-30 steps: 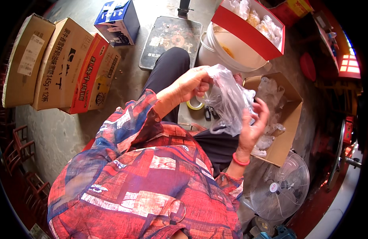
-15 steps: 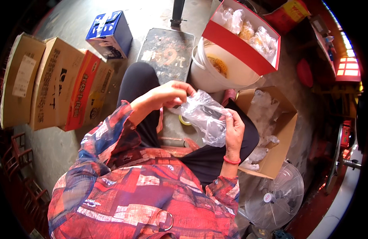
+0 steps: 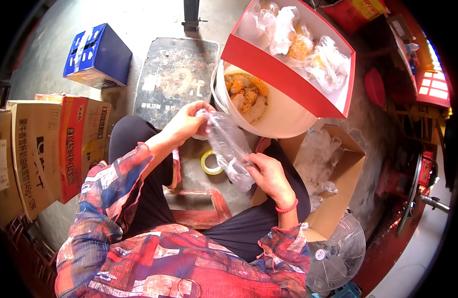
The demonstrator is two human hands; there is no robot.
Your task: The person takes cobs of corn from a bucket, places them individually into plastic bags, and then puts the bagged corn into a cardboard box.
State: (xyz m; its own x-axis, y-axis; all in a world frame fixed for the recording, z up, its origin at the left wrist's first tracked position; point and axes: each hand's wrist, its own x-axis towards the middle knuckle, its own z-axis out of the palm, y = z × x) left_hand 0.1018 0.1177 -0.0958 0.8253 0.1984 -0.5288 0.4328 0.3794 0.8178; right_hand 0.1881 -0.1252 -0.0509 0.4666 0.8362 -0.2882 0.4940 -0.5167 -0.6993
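Note:
A clear plastic bag [image 3: 223,140] stretches between my two hands above the gap between my knees. My left hand [image 3: 188,119] pinches its upper end, beside the bucket. Lower down, my right hand [image 3: 271,178] grips the other end with thumb and fingers. Nothing shows inside the bag. The white bucket [image 3: 288,111] in front of me holds liquid and several pieces of corn cob [image 3: 248,101]. Across its top rests a red-rimmed box [image 3: 278,64], with bagged corn [image 3: 301,48] inside. At my right knee, a cardboard box [image 3: 348,171] contains a heap of clear bags [image 3: 316,154].
A roll of yellow tape [image 3: 205,168] lies on the floor below the bag. Beyond my left knee is a dark platform scale [image 3: 154,64], with a blue box [image 3: 101,59] farther left. Cardboard cartons [image 3: 45,149] stand at the left. A fan [image 3: 345,253] sits at lower right.
My view has shifted, bringing the corn in the bucket into sight. The bag now hangs longer and narrower between my hands, and my right hand has moved lower and nearer to me.

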